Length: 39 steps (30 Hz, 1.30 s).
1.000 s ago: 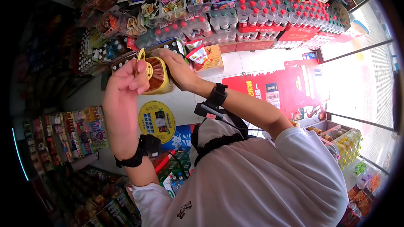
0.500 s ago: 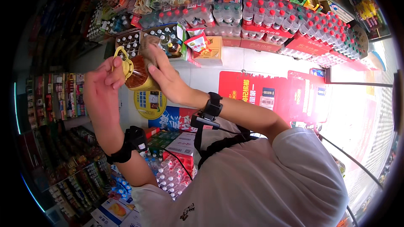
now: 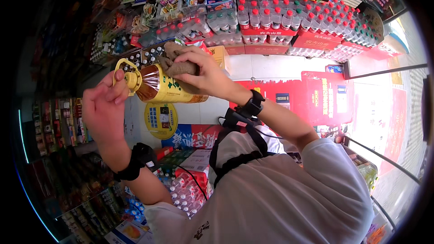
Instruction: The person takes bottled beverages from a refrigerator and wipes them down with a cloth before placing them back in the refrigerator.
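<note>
A large cooking oil bottle (image 3: 156, 85) with a yellow cap, a yellow carrying handle and a yellow label is held up on its side in front of me. My left hand (image 3: 108, 101) grips it at the handle by the cap, fingers curled. A crumpled brown-grey cloth (image 3: 178, 63) lies against the upper side of the bottle. Over that cloth my right hand (image 3: 205, 72) is closed, pressing it to the bottle's body. The bottle's base end is partly covered by my right hand and wrist.
Beyond my hands stand crates of small bottles (image 3: 151, 55) and long rows of red-capped water bottles (image 3: 275, 18). A red mat (image 3: 289, 104) covers part of the tiled floor. Packed shelves (image 3: 61, 124) line the left side. Wrapped bottle packs (image 3: 187, 192) sit close by my body.
The oil bottle has turned so that more of its side and label show. My right hand with the cloth has moved right along it, away from the cap. The view has shifted slightly.
</note>
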Each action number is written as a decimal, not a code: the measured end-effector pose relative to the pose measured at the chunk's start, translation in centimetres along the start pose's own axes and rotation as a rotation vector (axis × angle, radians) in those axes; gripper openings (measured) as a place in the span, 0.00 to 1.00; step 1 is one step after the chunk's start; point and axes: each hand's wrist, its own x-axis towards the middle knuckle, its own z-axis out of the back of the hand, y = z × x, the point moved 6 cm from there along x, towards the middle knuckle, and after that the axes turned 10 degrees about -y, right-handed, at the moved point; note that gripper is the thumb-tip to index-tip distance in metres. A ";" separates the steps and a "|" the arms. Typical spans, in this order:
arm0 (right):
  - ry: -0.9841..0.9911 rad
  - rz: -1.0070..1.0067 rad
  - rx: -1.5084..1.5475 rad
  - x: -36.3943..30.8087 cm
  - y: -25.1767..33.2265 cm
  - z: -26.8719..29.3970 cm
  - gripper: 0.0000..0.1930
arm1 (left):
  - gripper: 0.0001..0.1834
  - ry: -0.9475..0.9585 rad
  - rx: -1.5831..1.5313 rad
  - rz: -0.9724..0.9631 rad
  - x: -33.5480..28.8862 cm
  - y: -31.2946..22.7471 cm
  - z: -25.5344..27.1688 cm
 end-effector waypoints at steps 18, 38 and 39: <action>-0.670 -0.176 0.307 0.4 5.7 11.1 0.21 | 0.22 0.359 0.114 0.099 0.4 5.5 -8.2; -0.472 -0.663 0.584 -6.5 -3.4 6.3 0.21 | 0.22 0.390 0.247 0.029 -3.8 5.3 -12.7; -0.411 -0.742 0.628 -6.8 -3.9 5.7 0.22 | 0.22 0.390 0.255 0.032 -3.7 5.6 -12.6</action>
